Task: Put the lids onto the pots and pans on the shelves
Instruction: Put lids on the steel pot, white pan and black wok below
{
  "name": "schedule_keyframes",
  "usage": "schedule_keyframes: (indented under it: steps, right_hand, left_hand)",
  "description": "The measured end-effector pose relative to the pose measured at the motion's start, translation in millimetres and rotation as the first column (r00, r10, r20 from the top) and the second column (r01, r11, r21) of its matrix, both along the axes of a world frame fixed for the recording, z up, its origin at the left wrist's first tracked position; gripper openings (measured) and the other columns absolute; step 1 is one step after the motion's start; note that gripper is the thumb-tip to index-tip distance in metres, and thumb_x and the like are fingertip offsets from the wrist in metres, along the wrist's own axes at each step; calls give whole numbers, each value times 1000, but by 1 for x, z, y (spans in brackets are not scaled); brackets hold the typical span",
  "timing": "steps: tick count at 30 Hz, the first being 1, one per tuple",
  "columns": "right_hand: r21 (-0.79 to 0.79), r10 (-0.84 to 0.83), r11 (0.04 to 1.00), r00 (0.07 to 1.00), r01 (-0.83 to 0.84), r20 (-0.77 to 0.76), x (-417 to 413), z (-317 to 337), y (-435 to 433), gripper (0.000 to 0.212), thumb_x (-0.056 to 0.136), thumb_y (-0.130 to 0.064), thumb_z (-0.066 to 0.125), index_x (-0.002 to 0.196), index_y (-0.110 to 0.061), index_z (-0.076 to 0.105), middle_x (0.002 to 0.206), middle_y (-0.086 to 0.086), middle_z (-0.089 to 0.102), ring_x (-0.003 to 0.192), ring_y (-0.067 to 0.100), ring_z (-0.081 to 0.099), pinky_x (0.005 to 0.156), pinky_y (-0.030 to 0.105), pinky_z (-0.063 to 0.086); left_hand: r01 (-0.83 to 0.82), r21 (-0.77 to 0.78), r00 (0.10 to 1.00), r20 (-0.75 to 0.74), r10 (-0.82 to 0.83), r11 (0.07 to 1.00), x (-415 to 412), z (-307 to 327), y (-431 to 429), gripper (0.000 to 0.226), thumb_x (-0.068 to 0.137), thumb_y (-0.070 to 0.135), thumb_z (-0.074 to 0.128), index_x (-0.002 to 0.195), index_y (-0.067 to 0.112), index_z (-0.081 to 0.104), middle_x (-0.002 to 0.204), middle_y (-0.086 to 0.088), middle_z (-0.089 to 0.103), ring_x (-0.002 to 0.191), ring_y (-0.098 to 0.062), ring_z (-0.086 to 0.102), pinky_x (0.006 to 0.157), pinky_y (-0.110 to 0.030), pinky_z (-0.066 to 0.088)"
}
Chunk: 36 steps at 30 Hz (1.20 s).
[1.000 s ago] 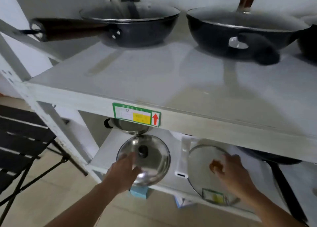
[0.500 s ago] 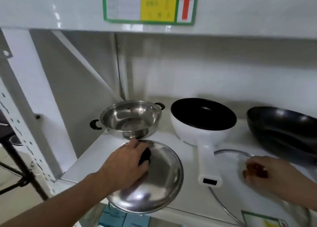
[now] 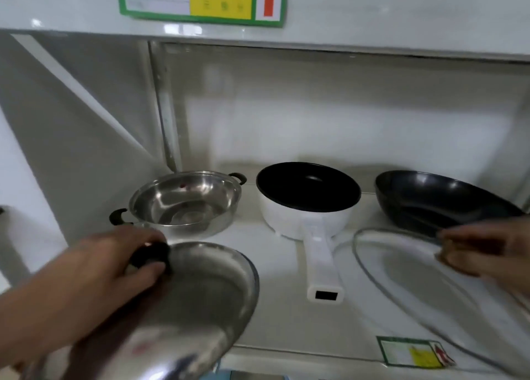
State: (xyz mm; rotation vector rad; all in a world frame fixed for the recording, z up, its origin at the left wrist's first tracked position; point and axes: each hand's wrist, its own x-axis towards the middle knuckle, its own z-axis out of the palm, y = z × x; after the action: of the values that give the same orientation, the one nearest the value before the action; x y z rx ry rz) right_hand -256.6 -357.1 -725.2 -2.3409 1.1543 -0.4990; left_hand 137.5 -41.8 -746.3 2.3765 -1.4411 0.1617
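Fingers (image 3: 143, 270) of left hand (image 3: 97, 267) clenched round steel lid (image 3: 200, 299) knob, right hand (image 3: 484, 250) blurred, grip indiscernible.

Polished steel lid (image 3: 200, 299) and pot (image 3: 183, 201) are gleaming; glass lid (image 3: 407, 276) is showing clear; white shelf (image 3: 275, 316) is looking glossy.

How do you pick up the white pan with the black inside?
Probably by its long white handle. The white pan stands upright on the shelf with the handle pointing at the front edge, so come from the front and wrap your hand around it. The smooth, round body has nothing else to grip.
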Motion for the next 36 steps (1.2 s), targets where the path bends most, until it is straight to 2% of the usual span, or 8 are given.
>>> schedule_keyframes:
  steps: [2,4,5,8,13,21,28,36]
  right_hand:
    - [-44,7,999,995,-3,96,18,29,6,42,50,-59,87,88,-44,80,82,-6,81,80,13,77,83,33,58]
    - [-98,28,995,988,-13,155,52,59,7,19,66,-33,88,83,-34,82,76,-5,79,71,11,75,73,23,57]
    - [-138,41,990,989,-21,139,71,69,3,17,68,-30,86,84,-33,81,79,-5,79,75,13,74,75,24,57]
    - [-224,45,974,996,-25,82,134,82,-8,31,66,-41,81,94,-27,81,94,-7,78,95,16,71,92,34,55]
    - [-218,-10,976,997,27,81,224,66,-44,42,69,-36,79,109,-22,77,110,2,73,105,21,66,73,22,44]
    - [-233,-96,968,995,87,-25,280,40,-71,50,76,-24,75,118,2,70,122,22,69,111,38,64,96,44,54]
    - [-234,-103,969,993,86,-61,289,31,-76,51,76,-25,75,118,3,70,121,22,69,110,38,64,95,44,54]
    - [-207,-97,974,994,87,-41,290,29,-76,51,74,-23,75,115,7,70,123,25,67,112,40,62,96,48,54]
  left_hand:
    - [-43,-51,999,-2,43,998,20,24,4,33,66,77,53,98,66,53,95,32,64,72,1,64,65,-33,55]
    - [-49,-89,998,22,51,995,40,44,-7,29,65,80,49,91,68,53,85,24,66,70,-9,65,68,-40,57]
    - [-55,-108,998,38,59,993,49,53,-17,25,67,78,51,88,65,54,83,22,65,70,-13,65,70,-40,56]
    - [-75,-88,995,61,80,993,73,72,-60,11,82,51,61,92,47,62,97,1,71,86,-26,65,76,-36,50]
    - [-173,-37,985,12,173,984,109,61,-122,31,92,33,60,116,15,66,113,-16,70,100,-34,61,80,-36,45]
    - [-209,-31,972,102,211,977,153,25,-173,35,90,35,56,113,12,64,109,-19,68,99,-38,63,81,-38,46]
    - [-192,-4,977,96,191,981,164,5,-188,39,88,38,54,115,11,61,109,-19,66,98,-37,62,75,-37,43]
    - [-215,12,972,101,213,977,167,-4,-190,42,90,37,53,121,9,58,115,-21,63,104,-39,60,84,-40,46]
